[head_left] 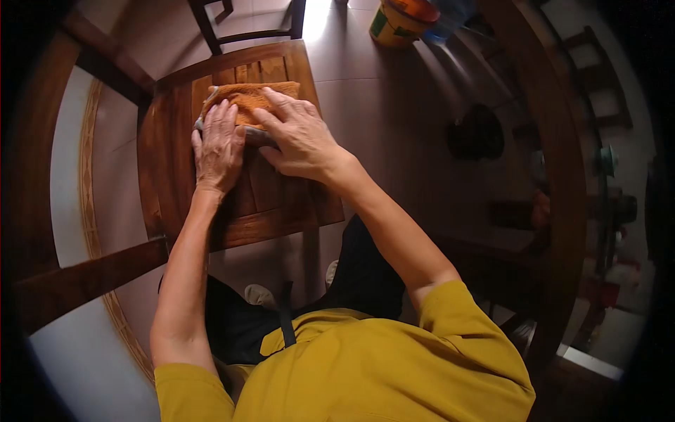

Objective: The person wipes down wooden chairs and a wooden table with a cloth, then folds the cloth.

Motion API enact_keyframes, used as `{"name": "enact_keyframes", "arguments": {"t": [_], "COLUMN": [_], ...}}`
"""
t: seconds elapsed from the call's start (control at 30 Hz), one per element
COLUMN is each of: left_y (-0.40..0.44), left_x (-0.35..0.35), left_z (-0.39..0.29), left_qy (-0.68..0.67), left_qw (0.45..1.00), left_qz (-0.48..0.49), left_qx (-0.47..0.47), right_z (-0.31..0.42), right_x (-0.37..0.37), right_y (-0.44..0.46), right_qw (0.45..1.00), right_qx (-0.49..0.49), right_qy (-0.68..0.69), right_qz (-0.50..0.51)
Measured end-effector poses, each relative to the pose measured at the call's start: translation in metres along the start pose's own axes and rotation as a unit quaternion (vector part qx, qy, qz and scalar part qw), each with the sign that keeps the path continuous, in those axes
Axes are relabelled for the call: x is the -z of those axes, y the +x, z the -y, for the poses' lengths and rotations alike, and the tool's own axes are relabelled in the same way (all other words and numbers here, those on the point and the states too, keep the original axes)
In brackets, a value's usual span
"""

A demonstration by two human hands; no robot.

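Observation:
An orange cloth [246, 97] with a greyish underside lies folded on the seat of a brown wooden chair [242, 190], near the seat's far edge. My left hand [219, 144] lies on the cloth's left part, fingers stretched forward. My right hand [299, 133] rests at the cloth's right part, its fingers spread and the thumb pointing down and left over the wood. Both palms face down, and neither hand is wrapped round the cloth. What lies under the fingers is hidden.
A yellow bucket [395, 24] with an orange rim stands on the tiled floor at the top. Another dark chair [253, 35] is beyond the seat. Dark wooden furniture [562, 162] runs down the right side. My feet and legs are below the seat.

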State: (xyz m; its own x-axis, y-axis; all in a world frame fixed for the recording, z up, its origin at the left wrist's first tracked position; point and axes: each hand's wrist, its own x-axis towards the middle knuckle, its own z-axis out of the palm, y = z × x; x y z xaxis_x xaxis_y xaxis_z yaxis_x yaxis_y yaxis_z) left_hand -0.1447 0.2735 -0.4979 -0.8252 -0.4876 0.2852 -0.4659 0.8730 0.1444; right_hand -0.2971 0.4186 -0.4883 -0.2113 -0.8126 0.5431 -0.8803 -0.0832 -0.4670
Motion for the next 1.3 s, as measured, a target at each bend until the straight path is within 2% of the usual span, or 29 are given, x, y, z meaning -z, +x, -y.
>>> {"name": "enact_keyframes", "arguments": {"t": [0.07,0.13,0.27,0.3,0.5,0.57,0.7,0.93,1.03,1.1,1.2,1.27,1.3], "left_y": [0.0,0.001,0.001,0.001,0.001,0.0,0.0,0.002,0.002,0.003,0.003,0.004,0.004], "left_x": [-0.003,-0.003,-0.005,-0.007,-0.005,-0.01,-0.012,-0.019,-0.02,-0.02,-0.02,-0.019,-0.018], "left_z": [-0.001,-0.004,-0.007,-0.009,-0.022,-0.022,-0.025,-0.027,-0.027,-0.031,-0.033,-0.036,-0.036], "left_qy": [-0.027,-0.026,-0.009,-0.015,0.002,0.007,0.019,0.031,0.014,0.003,0.004,-0.006,-0.01], "left_qw": [0.999,0.999,1.0,0.999,1.0,1.0,1.0,0.999,0.999,0.999,0.999,0.998,0.998], "left_qz": [-0.017,-0.031,-0.026,-0.029,-0.013,-0.013,-0.019,-0.035,-0.04,-0.045,-0.043,-0.051,-0.056], "left_qx": [-0.001,-0.003,-0.008,-0.003,0.007,0.006,0.01,-0.007,-0.017,-0.011,-0.017,-0.028,-0.034], "right_z": [-0.012,-0.012,-0.018,-0.019,-0.025,-0.023,-0.024,-0.022,-0.019,-0.017,-0.019,-0.019,-0.016], "right_x": [-0.013,-0.016,-0.029,-0.024,-0.027,-0.024,-0.021,-0.017,-0.018,-0.014,-0.023,-0.025,-0.023], "right_y": [0.004,0.008,0.023,0.029,0.023,0.022,0.026,0.018,0.012,0.008,0.0,-0.004,-0.007], "right_qw": [0.999,0.997,0.997,0.996,0.996,0.993,0.988,0.99,0.993,0.993,0.992,0.995,0.993], "right_qx": [0.025,0.011,0.007,0.005,0.028,-0.019,-0.052,-0.063,-0.059,-0.067,-0.055,-0.065,-0.055], "right_qy": [-0.014,-0.016,-0.063,-0.033,-0.048,-0.081,-0.057,-0.084,-0.081,-0.074,-0.109,-0.069,-0.102], "right_qz": [0.03,0.079,0.044,0.08,0.076,0.088,0.131,0.099,0.054,0.066,0.021,0.03,0.005]}}
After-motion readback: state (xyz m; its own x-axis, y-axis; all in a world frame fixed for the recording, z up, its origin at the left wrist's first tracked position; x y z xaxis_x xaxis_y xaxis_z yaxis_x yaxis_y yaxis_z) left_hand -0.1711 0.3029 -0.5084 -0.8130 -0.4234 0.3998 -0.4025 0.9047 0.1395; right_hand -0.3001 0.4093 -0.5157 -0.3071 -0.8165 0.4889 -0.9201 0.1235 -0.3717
